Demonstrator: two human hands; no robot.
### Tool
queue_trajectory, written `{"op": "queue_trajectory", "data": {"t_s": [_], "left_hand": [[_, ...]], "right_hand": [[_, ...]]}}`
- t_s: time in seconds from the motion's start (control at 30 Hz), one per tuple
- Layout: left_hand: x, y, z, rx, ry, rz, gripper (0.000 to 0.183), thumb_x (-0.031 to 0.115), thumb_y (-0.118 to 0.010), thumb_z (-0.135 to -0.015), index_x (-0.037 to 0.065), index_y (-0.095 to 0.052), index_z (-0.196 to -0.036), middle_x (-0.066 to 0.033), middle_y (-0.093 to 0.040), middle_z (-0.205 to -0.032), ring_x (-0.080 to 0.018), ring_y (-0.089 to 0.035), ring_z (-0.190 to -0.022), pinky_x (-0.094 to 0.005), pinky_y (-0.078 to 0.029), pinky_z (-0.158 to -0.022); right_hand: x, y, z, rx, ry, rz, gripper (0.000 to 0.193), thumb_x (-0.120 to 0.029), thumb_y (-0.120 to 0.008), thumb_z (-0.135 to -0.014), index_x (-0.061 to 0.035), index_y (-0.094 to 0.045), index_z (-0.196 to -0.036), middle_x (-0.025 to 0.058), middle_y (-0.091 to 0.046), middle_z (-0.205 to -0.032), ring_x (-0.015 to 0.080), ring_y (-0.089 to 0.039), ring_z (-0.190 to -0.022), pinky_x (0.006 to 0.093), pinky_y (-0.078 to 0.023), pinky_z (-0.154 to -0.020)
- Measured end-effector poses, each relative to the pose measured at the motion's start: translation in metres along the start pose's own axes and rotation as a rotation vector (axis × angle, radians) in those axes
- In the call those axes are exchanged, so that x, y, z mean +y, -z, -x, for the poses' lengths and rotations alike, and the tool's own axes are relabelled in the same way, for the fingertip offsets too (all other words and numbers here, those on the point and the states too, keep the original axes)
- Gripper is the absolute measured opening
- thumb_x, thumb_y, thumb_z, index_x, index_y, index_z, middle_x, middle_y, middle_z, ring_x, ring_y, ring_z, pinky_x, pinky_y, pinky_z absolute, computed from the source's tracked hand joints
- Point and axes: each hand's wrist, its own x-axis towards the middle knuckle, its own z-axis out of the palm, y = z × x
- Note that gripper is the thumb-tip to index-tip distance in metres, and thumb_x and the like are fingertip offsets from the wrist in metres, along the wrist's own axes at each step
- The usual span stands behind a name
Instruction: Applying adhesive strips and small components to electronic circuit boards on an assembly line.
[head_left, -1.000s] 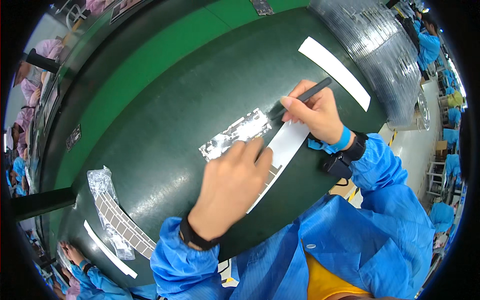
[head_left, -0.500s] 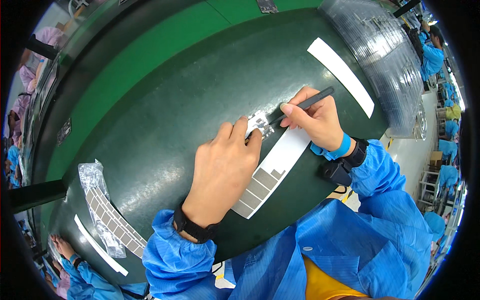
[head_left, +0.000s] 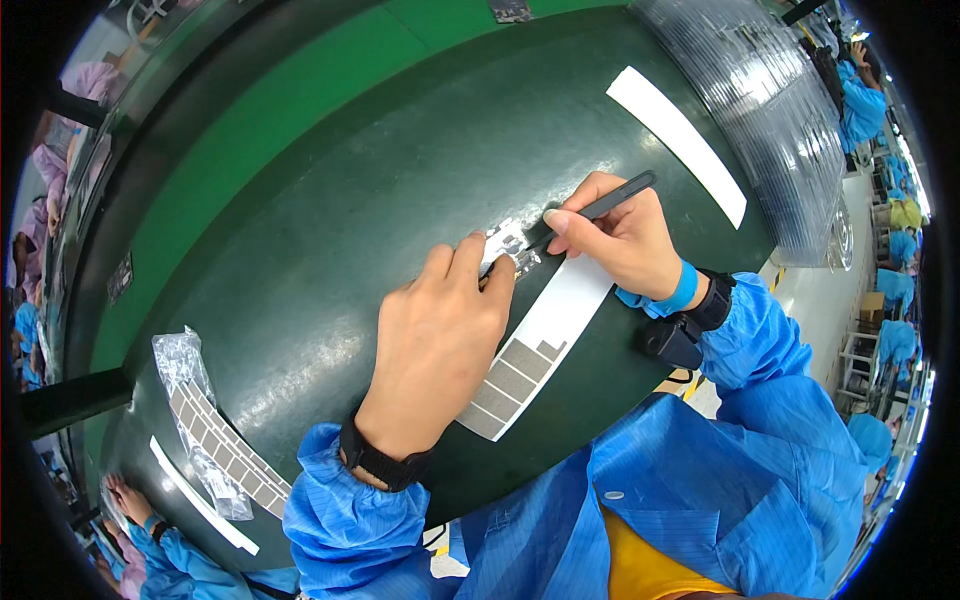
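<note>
My left hand is closed, thumb and fingertips gripping a small flat silver-and-white part against the green table. Pinched in my right hand is a pair of slim black tweezers, tips down at the part's right side. Its back end slants up and to the right. Beneath my hands a white backing strip runs diagonally, with several grey rectangular stickers at its lower end. My fingers cover some of the part, and the exact contact of the tips is too small to tell.
Another white strip lies at the upper right, beside stacked clear plastic trays. On the left, a sheet of grey stickers rests over a clear plastic bag, near a narrow white strip. A co-worker's hand is at the lower left.
Both hands, with the part and the tweezers, appear slightly farther left in the view. The grips look the same.
</note>
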Motion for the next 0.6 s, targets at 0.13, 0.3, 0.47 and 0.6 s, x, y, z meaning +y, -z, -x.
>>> {"op": "queue_trajectory", "data": {"t_s": [0.13,0.3,0.47,0.6], "left_hand": [[0.0,0.001,0.0,-0.017,0.017,0.033,0.028,0.01,-0.067,-0.076,0.01,-0.066,-0.104,-0.0079,-0.06,-0.103,-0.0214,-0.062,-0.085,-0.0318,-0.053,-0.062],[0.005,0.006,-0.009,-0.072,-0.013,0.022,0.032,0.006,-0.061,-0.077,0.011,-0.065,-0.109,-0.0084,-0.058,-0.105,-0.0223,-0.061,-0.085,-0.0325,-0.053,-0.062],[0.009,0.013,-0.012,-0.12,0.017,-0.004,0.033,0.004,-0.058,-0.079,0.01,-0.063,-0.111,-0.0092,-0.057,-0.107,-0.0249,-0.06,-0.087,-0.0352,-0.053,-0.062],[0.012,0.009,0.001,-0.078,-0.029,-0.082,0.036,0.007,-0.06,-0.078,0.008,-0.059,-0.114,-0.011,-0.056,-0.11,-0.0278,-0.06,-0.085,-0.0378,-0.053,-0.059]], "right_hand": [[0.003,-0.002,-0.001,-0.006,0.006,-0.01,0.015,-0.012,-0.068,-0.086,0.0017,-0.061,-0.083,0.0056,-0.066,-0.069,0.006,-0.062,-0.061,0.0183,-0.047,-0.052],[-0.002,0.003,-0.002,0.061,0.05,0.0,0.014,-0.01,-0.067,-0.086,0.0009,-0.06,-0.081,0.0044,-0.065,-0.066,0.0063,-0.061,-0.058,0.0193,-0.046,-0.05],[0.005,0.011,-0.01,0.253,0.126,-0.039,0.016,-0.012,-0.064,-0.088,-0.003,-0.057,-0.076,0.0027,-0.062,-0.061,0.0067,-0.059,-0.054,0.0225,-0.045,-0.047],[0.006,0.004,-0.006,0.24,0.179,-0.072,0.017,-0.014,-0.064,-0.088,-0.003,-0.057,-0.078,0.0028,-0.062,-0.062,0.0063,-0.059,-0.055,0.0222,-0.045,-0.047]]}}
